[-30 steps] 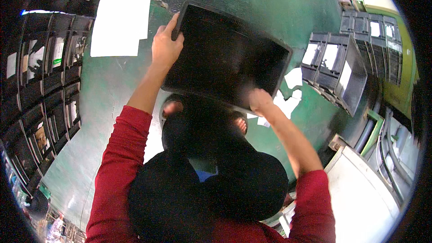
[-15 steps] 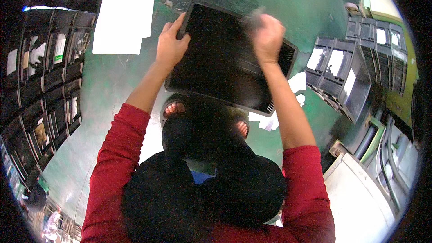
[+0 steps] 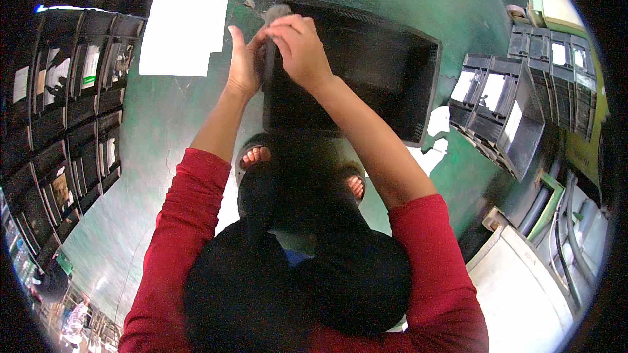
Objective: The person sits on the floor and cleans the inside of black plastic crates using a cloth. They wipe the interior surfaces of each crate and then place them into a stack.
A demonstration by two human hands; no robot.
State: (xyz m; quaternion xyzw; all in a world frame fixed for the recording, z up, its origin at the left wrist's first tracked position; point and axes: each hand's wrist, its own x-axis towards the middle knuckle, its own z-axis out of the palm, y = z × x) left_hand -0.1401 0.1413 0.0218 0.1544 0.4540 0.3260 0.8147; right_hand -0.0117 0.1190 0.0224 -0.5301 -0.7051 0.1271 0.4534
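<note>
Head view, A: From my remote station, what lies near twelve o'clock?

B: I see a shallow black crate (image 3: 379, 68), its open side facing me, set between twelve and two o'clock over the green floor (image 3: 163, 117).

A: And the hands?

B: The right hand (image 3: 302, 49), at twelve, has its grip closed about a grey wad (image 3: 279, 10) beside the crate's upper left corner. The left hand (image 3: 246, 65), at eleven, lies at the crate's left end, thumb and fingers spread apart; I cannot tell whether its grip clasps the rim.

A: The surroundings?

B: White sheets (image 3: 183, 29) at half past ten, stacked containers (image 3: 55, 117) at nine, torn paper (image 3: 437, 121) near three.
</note>
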